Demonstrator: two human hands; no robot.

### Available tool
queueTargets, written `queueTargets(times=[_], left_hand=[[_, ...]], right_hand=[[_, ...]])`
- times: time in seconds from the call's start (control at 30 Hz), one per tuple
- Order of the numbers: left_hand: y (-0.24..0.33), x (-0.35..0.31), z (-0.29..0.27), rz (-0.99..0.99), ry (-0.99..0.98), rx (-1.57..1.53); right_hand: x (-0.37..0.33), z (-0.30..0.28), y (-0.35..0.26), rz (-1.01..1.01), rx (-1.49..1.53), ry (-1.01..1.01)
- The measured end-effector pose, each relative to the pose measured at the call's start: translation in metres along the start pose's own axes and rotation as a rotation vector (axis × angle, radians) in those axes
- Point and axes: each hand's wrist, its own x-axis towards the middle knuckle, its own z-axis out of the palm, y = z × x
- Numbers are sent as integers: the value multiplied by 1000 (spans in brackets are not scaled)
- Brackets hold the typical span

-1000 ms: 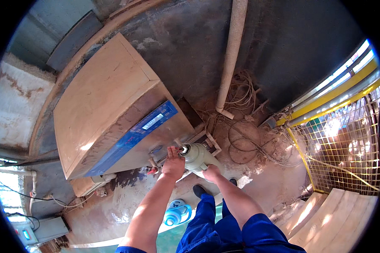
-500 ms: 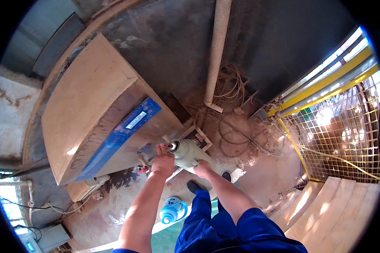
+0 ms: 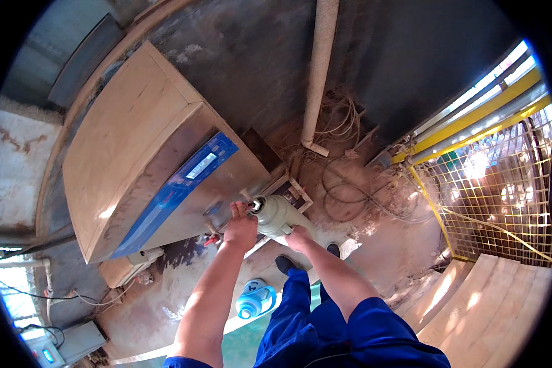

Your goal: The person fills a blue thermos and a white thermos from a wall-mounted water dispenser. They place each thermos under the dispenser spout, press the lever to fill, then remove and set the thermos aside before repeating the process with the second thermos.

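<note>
Step in hand, by judgement: holding the pale green vacuum jug (image 3: 285,218), landmark for all places below, tilted with mouth toward the dispenser cabinet (image 3: 135,141), likely for filling. Next move, by judgement: calls for a firm right-side grip, mouth aligned with the metal fitting (image 3: 256,205) there, left fingers clear of any hot flow.

Counted, near to far:

- Hands, bare: two. Left hand (image 3: 241,228) just beside the jug's mouth, fingers extended and close together, thumb hidden; cannot tell whether touching the fitting. Right hand (image 3: 298,238) at the jug's side handle, fingers curled around it, tips hidden.
- Vacuum jug, pale green: one, between the hands, in front of the cabinet; cannot tell whether supported from below.
- Trousers, blue: one pair, on the near side of the jug.
- Plastic jug, blue, handled: one, on the near side, toward the left.
- Shoes, dark: two, just on the near side.
- Red-handled tap (image 3: 211,240): one, left of the jug.
- Cabinet, box-shaped, with blue control panel (image 3: 175,193): one each, left of and beyond the jug.
- Cables, loose: beyond and right; number not tellable.
- Pipe, upright (image 3: 320,73): one, beyond.
- Yellow-framed mesh panel (image 3: 497,205): one, far right.
</note>
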Motion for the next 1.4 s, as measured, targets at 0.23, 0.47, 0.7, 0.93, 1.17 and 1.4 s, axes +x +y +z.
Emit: queueTargets(times=[0.23, 0.47, 0.7, 0.93, 1.17, 1.4], left_hand=[[1, -1, -2, -7, -33, -13], [-1, 3, 8, 5, 9, -8], [-1, 3, 11, 6, 45, -2], [-2, 3, 13, -2, 28, 6], [-8, 2, 11, -12, -38, -69], [-3, -5, 3, -7, -9, -58]], right_hand=[[-1, -3, -1, 43, 32, -33], [-4, -7, -4, 29, 9, -23], [-4, -9, -6, 33, -39, -35], [-6, -9, -6, 41, 6, -26], [-5, -5, -6, 42, -19, -14], [-5, -7, -6, 42, -42, -3]])
